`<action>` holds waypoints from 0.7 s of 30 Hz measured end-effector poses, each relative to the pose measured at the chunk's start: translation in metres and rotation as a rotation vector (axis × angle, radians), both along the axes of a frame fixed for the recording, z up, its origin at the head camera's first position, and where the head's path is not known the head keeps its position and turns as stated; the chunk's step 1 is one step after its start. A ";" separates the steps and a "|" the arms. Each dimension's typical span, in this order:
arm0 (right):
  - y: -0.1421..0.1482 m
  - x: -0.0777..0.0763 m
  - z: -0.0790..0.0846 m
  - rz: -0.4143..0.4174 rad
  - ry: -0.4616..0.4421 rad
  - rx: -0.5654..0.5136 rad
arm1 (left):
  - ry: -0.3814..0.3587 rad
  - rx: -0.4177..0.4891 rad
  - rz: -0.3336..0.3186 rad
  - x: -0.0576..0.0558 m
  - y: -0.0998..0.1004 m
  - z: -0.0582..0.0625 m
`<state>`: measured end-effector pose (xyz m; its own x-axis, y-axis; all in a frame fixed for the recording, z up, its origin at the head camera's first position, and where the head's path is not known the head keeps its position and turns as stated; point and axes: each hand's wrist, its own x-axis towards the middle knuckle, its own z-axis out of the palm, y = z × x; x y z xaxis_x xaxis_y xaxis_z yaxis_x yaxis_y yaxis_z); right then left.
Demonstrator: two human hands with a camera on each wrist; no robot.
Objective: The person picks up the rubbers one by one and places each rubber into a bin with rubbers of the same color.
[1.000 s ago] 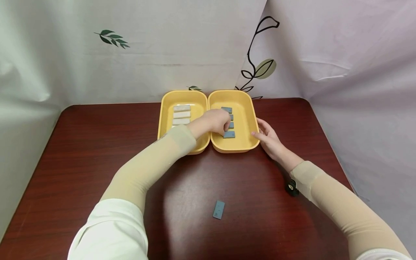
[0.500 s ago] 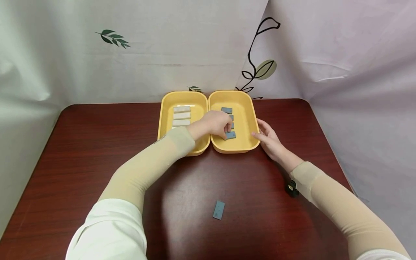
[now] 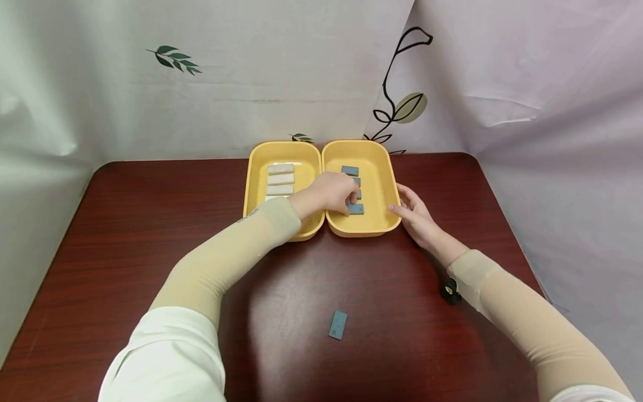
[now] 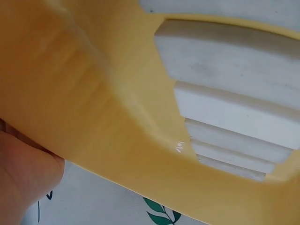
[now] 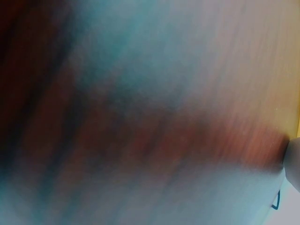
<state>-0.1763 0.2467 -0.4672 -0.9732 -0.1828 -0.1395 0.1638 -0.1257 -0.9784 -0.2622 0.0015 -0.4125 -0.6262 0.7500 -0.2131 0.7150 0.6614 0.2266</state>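
My left hand [image 3: 334, 192] reaches across into the right yellow bin [image 3: 378, 220], fingers curled down. Its thumb and fingertips pinch the left end of the nearest blue tile [image 3: 357, 209], which lies on the bin's floor. Behind it, more blue tiles [image 3: 350, 170] form a column, partly hidden by the hand. My right hand [image 3: 419, 218] grips the bin's right wall, thumb over the rim and fingers outside. In the left wrist view, part of the left hand [image 4: 28, 173] shows at the left edge; in the right wrist view, a sliver of the right hand [image 5: 293, 161] appears.
The left yellow bin [image 3: 255, 162] stands against the right one, with several white tiles [image 3: 281, 179] in a column inside. A single blue tile [image 3: 338, 325] lies on the dark red table [image 3: 402, 312] nearer the front. A white patterned curtain [image 3: 241, 72] hangs behind.
The nearest blue tile has shifted slightly right under the left hand's fingers, tilting and then straightening. The right hand keeps its place on the bin.
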 end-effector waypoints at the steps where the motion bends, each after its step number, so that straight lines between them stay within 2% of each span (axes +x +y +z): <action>1: 0.000 0.000 0.000 -0.001 0.000 0.000 | -0.002 0.002 0.000 0.000 0.000 0.000; 21: 0.001 0.000 0.000 0.006 -0.002 0.008 | -0.009 -0.005 0.021 0.002 0.000 0.005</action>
